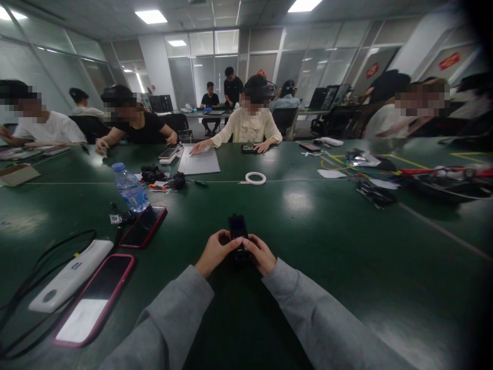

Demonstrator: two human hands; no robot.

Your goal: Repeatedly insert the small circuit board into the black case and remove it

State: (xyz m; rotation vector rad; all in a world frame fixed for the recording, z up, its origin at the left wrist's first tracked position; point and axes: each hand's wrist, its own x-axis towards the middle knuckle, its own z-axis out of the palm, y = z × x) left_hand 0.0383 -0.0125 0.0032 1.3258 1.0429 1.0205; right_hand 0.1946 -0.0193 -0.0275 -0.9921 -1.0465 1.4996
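Note:
Between both hands, just above or on the green table (292, 288), is a small black handheld device with a dark screen (238, 226); its exact kind I cannot make out. My left hand (217, 251) grips its left side, thumb laid across the lower front. From the right, my right hand (262, 253) closes on the same device, its thumb tip meeting the left thumb below the screen. The fingers behind the device are mostly hidden. Grey sleeves cover both forearms.
On the left lie a phone in a pink case (94, 300), a white power bank (73, 275) with black cables, a red-edged phone (144, 226) and a water bottle (130, 187). A white cable coil (255, 178) lies ahead. Wires and tools (375, 169) crowd the right. Several people sit opposite.

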